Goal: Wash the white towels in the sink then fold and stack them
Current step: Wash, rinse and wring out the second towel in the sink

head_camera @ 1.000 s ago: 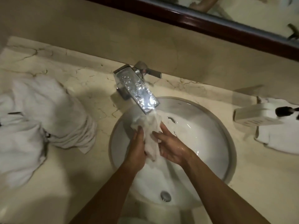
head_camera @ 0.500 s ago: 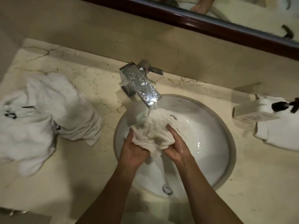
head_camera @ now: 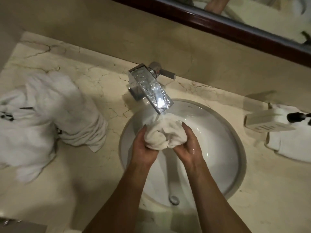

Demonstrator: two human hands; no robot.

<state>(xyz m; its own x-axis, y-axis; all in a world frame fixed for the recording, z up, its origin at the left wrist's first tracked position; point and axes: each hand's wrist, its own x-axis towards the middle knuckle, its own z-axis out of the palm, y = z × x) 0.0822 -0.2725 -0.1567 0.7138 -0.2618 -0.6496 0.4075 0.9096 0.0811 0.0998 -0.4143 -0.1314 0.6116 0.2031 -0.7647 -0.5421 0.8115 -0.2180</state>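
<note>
Water from the tap (head_camera: 150, 90) falls on the wet towel (head_camera: 165, 136), bunched crosswise just below the tap. Left hand (head_camera: 144, 147) and right hand (head_camera: 188, 145) squeeze its two ends, equally close.

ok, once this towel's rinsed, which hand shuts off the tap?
Right, probably. The tap lever sticks out toward the right side, nearer the right hand. The left hand can keep its grip on the bunched towel over the sink.

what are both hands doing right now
Left hand: fingers curled round the towel.
Right hand: gripping the same towel.
</note>
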